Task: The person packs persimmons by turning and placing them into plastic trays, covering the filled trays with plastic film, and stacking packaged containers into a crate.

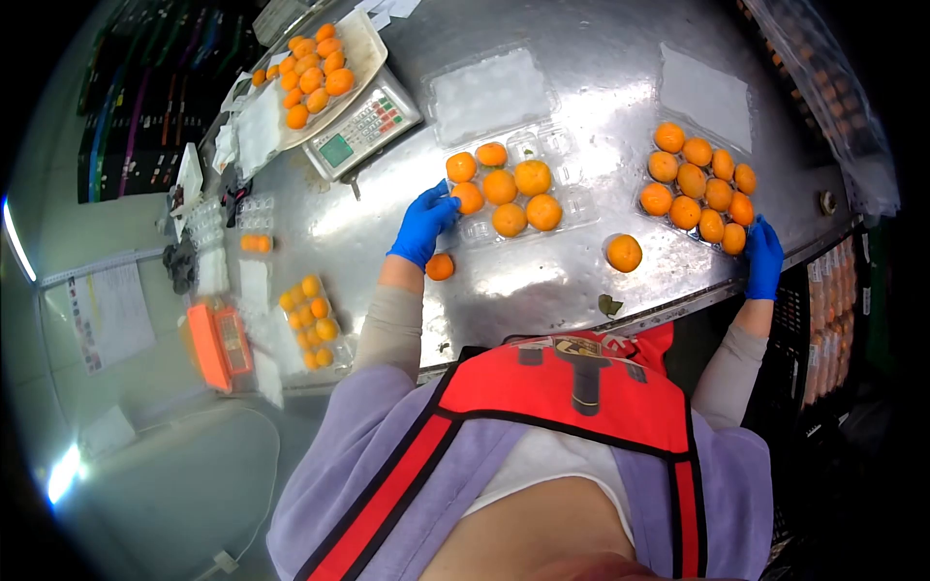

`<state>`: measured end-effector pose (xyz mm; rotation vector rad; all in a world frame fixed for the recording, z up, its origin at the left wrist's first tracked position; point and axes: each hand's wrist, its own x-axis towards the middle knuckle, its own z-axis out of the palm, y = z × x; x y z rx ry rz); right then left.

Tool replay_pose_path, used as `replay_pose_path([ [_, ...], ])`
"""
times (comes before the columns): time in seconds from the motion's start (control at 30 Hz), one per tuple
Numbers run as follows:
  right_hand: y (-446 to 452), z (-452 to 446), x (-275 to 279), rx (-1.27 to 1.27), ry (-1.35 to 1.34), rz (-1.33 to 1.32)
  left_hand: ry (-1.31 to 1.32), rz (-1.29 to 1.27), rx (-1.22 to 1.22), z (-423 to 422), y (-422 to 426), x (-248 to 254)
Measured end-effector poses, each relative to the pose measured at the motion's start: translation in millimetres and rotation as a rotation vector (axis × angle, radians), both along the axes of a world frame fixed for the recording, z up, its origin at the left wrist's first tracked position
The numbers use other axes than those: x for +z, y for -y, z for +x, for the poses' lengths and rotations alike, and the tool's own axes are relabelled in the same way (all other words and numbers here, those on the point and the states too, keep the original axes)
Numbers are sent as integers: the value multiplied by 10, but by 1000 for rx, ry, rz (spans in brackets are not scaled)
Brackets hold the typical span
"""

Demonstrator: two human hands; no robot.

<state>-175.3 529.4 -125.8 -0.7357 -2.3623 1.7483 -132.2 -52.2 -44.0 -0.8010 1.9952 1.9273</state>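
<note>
My left hand (426,225), in a blue glove, has its fingers closed at the left edge of a clear plastic tray (579,205). Its fingertips meet an orange mandarin (469,198) in that tray. Several mandarins fill part of the tray, and some cups at its right hold none. On the right, my gloved right hand (763,259) grips the near right corner of a second clear tray (668,229), filled with mandarins (692,180). A loose mandarin (624,253) lies between the trays, and another mandarin (439,267) sits just below my left hand.
A scale (363,126) with a pan of mandarins (310,73) stands at the back left. White pads (492,92) lie behind the trays. A small filled tray (310,320) and an orange device (218,346) are at the left. A leaf (609,306) lies near the front edge.
</note>
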Motion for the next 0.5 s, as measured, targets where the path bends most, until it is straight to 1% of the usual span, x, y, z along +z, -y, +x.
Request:
replay_pose_path([
  [0.07,-133,-58,-211,119,11,-179,19,36,0,1,-4,-7],
  [0.13,-103,-65,-177,102,28,-169,35,90,36,1,-30,-17],
  [0.2,-110,-71,-182,84,48,-160,24,85,16,-5,-14,-54],
  [0.27,-141,-93,-257,119,21,-35,12,79,-6,-33,32,-108],
  [0.33,-113,-88,-266,109,-3,6,-159,-410,-186,-119,-9,-14],
  [0.37,-98,-81,-268,102,-27,45,-192,-539,-140,-169,-61,28],
  [0.43,-17,-66,-159,81,7,5,-370,-735,-159,-333,-216,185],
  [0.47,37,-61,-96,65,39,-37,-447,-724,-170,-427,-319,254],
  [0.5,100,-73,-72,52,39,-29,-452,-713,-180,-512,-361,266],
])
